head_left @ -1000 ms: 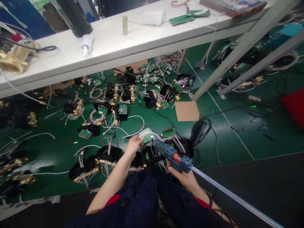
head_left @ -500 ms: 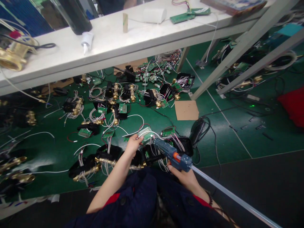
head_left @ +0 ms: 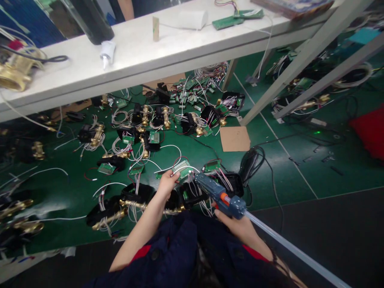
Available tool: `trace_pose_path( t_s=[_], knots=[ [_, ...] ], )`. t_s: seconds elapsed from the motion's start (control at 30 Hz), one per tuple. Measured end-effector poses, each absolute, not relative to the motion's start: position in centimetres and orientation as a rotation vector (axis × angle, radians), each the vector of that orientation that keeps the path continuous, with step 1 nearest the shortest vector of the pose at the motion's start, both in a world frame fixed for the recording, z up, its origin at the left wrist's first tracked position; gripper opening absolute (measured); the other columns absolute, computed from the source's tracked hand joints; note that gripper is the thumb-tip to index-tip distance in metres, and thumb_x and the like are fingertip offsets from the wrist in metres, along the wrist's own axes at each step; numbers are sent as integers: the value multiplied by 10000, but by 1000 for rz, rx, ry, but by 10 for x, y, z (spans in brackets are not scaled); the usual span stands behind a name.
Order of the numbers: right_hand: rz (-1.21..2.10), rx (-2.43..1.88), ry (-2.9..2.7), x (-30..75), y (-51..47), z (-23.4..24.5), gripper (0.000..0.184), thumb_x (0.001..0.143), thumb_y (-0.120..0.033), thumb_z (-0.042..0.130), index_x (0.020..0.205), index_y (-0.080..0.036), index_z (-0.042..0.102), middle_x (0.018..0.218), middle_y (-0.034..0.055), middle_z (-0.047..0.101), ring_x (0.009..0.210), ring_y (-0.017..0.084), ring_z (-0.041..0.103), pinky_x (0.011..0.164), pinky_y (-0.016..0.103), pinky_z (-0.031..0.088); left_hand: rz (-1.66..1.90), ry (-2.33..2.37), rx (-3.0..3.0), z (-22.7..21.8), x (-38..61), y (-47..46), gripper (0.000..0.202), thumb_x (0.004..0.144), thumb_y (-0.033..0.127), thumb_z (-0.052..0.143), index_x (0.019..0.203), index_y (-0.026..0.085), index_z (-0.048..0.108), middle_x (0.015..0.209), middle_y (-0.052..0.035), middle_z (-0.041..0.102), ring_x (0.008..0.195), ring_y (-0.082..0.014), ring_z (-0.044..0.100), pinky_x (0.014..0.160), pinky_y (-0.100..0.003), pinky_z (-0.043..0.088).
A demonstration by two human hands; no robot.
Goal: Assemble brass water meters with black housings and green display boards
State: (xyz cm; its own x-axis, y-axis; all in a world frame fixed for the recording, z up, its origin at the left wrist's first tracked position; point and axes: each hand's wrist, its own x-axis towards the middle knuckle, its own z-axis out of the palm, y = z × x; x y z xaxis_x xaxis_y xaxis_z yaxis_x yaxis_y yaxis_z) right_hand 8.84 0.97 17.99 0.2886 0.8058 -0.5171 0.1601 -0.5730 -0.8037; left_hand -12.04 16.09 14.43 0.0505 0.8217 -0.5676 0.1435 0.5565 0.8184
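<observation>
My left hand pinches the left edge of a green circuit board that has a display and a white cable across it. In my right hand is a dark blue hot glue gun with an orange part. A long clear glue stick runs out of its back. The gun's nozzle is close to the board's right end; whether they touch I cannot tell. Beneath lies an open black meter housing with wires. To the right, another circuit board leans by an open black housing.
Brass meter bodies with coiled cables and loose boards cover the green work surface. A cardboard piece and a coiled black cord lie at right. Above runs a white shelf on slanted grey legs. A person's arm shows behind it.
The glue gun and my right hand have shifted very slightly right and down. My left hand still holds the board. The person's arm behind the shelf has moved left.
</observation>
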Motion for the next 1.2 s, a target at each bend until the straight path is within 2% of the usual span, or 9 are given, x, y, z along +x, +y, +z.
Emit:
trace_pose_path(
  t_s=[0.13,0.27,0.5,0.67,1.0,1.2],
  knots=[
    [1356,-1906,-834,91,17,186,350,575,-496,663,746,-198,729,821,79,727,838,314,667,850,447,507,637,1445,864,145,-120,161,123,857,241,615,832,121,599,727,25,585,602,-93,543,586,-245,476],
    [1351,-1925,-815,92,18,183,368,569,-501,674,760,-191,726,823,93,727,845,333,663,878,495,474,639,1443,857,147,-119,161,106,851,223,621,838,120,603,725,26,587,598,-91,541,582,-240,472],
    [1334,-1891,-846,94,17,178,361,578,-511,670,742,-194,727,835,92,723,884,328,649,911,488,452,646,1438,848,150,-118,160,108,842,228,634,843,122,614,725,26,602,595,-93,546,590,-244,470],
    [1329,-1916,-847,96,18,176,356,578,-508,664,739,-198,734,849,103,723,907,353,640,944,529,416,644,1439,848,149,-118,160,102,847,221,626,846,121,610,718,28,589,593,-91,540,583,-241,470],
    [1377,-1851,-869,99,19,180,332,584,-497,692,728,-200,726,819,87,733,884,340,655,937,510,439,639,1430,813,143,-121,158,142,853,259,624,893,124,615,751,17,612,595,-93,556,580,-245,484],
    [1439,-1751,-846,108,22,181,341,590,-463,724,788,-186,738,854,95,736,880,319,672,876,461,507,581,1528,813,126,-124,173,176,875,295,596,904,122,605,817,-6,623,665,-110,588,622,-270,514]
  ],
)
